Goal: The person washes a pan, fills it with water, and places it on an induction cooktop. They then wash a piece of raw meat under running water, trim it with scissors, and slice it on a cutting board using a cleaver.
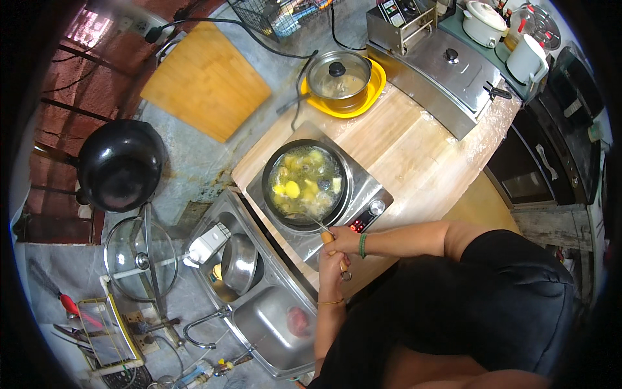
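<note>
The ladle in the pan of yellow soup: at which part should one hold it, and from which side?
Grip the ladle by its wooden handle end, from the near side by the person. The bowl is sunk in the pan, while the handle slants out over the rim, where both hands, left hand and right hand, already meet it.

Worktop (pixel 414 162) pale matt wood; cooktop (pixel 363 194) brushed steel. Black pan (pixel 304 185) glossy inside, ladle (pixel 327 236) wooden-handled. Sink (pixel 272 324) shiny smooth metal.

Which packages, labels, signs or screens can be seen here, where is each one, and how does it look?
Display of the induction cooker: front edge of the steel cooker, beside the right hand; small dark strip with red glowing digits.
Control panel: on the steel appliance at the far counter end; dark rectangle with small light markings.
No packages or signs can be made out.
</note>
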The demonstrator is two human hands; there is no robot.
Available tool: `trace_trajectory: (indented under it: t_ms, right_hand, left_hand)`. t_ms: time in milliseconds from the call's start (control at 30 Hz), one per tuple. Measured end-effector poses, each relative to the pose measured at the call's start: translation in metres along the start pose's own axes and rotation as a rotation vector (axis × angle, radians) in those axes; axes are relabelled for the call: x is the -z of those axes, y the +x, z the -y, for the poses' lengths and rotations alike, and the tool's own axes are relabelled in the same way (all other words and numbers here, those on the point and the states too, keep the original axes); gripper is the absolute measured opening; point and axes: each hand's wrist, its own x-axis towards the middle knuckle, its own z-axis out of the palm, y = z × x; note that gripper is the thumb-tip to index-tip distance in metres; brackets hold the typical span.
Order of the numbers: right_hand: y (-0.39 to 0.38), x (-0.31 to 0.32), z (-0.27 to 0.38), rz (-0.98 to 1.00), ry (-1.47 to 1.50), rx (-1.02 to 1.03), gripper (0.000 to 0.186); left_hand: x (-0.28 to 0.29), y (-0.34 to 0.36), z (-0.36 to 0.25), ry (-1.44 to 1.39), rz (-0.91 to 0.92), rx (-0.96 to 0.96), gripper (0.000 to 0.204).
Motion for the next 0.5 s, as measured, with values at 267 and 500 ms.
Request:
trace_trajectory:
  t_ms: [267,500]
  right_hand:
    - [-0.048,0.057,0.025,0.028,0.104,0.082,0.044]
    - [-0.11,0.159,0.031,-0.038,0.065,0.019,0.042]
  left_hand:
    - [-0.072,-0.012,-0.017,0.085,-0.062,0.003,0.015]
    - [-0.171,0.007,0.007,0.03,0.065,-0.004,0.013]
